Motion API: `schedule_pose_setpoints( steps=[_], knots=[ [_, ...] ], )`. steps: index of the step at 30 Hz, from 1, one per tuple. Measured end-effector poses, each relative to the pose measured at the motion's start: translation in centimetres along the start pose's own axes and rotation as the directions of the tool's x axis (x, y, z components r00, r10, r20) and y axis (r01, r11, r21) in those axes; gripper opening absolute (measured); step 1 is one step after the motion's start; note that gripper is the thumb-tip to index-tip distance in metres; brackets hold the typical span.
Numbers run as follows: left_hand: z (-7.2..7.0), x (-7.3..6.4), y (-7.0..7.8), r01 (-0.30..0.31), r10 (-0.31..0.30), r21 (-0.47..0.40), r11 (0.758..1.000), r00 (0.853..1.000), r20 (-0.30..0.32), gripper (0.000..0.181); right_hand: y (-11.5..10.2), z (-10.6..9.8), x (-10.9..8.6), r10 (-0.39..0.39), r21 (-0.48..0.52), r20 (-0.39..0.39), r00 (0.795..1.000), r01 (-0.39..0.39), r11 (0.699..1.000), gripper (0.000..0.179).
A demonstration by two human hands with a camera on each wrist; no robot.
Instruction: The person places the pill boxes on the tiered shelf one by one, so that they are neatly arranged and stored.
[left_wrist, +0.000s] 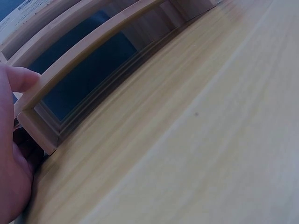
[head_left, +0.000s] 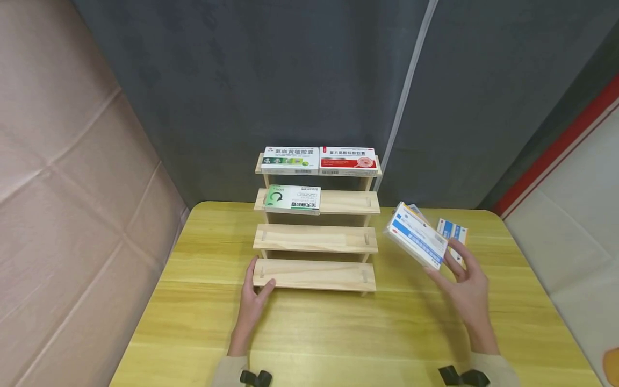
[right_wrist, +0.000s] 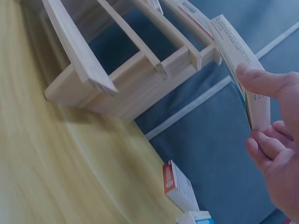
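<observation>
A wooden four-step display rack (head_left: 314, 275) stands on the table. My left hand (head_left: 253, 293) grips the left end of its lowest step, thumb over the front edge and fingers along the side. To the right of the rack, my right hand (head_left: 466, 282) holds a white and blue medicine box (head_left: 418, 235) up, tilted, by its near right end. In the right wrist view the thumb presses one face of this box (right_wrist: 236, 58), with fingers on the other side. On the rack's second step from the top lies a green and white medicine box (head_left: 292, 198), at the left.
A white and green box (head_left: 290, 159) and a white and red box (head_left: 347, 159) sit side by side on the top step. Behind the right hand, a blue and white box (head_left: 453, 230) and a red-ended box (right_wrist: 181, 186) rest on the table. A dark curtain (head_left: 242, 80) hangs behind.
</observation>
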State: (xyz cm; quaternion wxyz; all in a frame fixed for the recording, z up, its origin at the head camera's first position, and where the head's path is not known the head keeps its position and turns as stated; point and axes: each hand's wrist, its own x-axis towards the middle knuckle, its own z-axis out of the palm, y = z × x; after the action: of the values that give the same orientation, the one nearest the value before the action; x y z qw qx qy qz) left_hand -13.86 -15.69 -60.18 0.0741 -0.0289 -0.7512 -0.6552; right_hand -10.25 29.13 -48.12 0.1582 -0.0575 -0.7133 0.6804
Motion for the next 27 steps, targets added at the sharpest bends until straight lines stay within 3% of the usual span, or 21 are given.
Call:
schedule_pose_setpoints(
  steps=[10, 14, 20, 27],
  knots=[
    [-0.1, -0.1, 0.1, 0.002, -0.002, 0.010, 1.000, 1.000, -0.004, 0.078, -1.0, 1.4, 1.5, -0.117, -0.042, 0.086, 0.989, 0.121, 0.992, 0.080],
    [0.0, 0.0, 0.1, -0.004, 0.004, 0.016, 1.000, 1.000, -0.001, 0.077, -1.8, 1.7, 2.0, -0.143, -0.098, 0.125, 0.982, 0.156, 0.983, 0.079],
    [0.0, 0.0, 0.1, 0.001, -0.001, 0.018, 1.000, 1.000, 0.001, 0.078, -2.5, 2.6, 2.8, -0.185, -0.248, 0.179, 0.966, 0.226, 0.942, 0.082],
    [0.0, 0.0, 0.1, -0.003, 0.003, 0.009, 1.000, 1.000, 0.003, 0.078, -3.3, 3.7, 4.1, -0.144, -0.307, 0.247, 0.958, 0.218, 0.926, 0.080]
  ],
)
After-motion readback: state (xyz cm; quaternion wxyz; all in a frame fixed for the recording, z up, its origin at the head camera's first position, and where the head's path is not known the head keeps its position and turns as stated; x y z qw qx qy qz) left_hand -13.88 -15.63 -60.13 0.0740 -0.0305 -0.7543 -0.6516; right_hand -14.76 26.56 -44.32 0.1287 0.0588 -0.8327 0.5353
